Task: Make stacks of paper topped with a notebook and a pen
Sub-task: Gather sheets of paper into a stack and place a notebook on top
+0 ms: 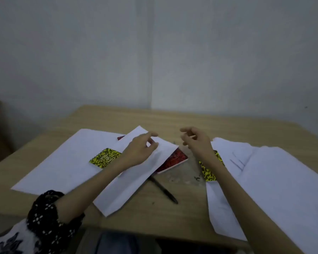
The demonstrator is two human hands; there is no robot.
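L hand [139, 151] pinches flat white sheet [136, 173] (speckled red notebook [174, 159] under) — R hand [195, 142] empty.

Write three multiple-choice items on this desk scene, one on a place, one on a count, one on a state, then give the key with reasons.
1. Where does the dark pen lie?
A. On the bare wooden table, near the red patterned notebook
B. On top of a yellow notebook
C. In the right hand

2. How many yellow-and-black speckled notebooks show?
A. None
B. Two
C. Five

3. What is the left hand doing?
A. Resting flat on bare wood
B. Gripping the pen
C. Pinching a white paper sheet

Key: 1 A, the pen rests on wood just in front of the red notebook. 2 B, one lies on the left papers, another shows beside the right forearm. 3 C, its fingers close on the sheet's edge, while the right hand holds nothing that can be made out.
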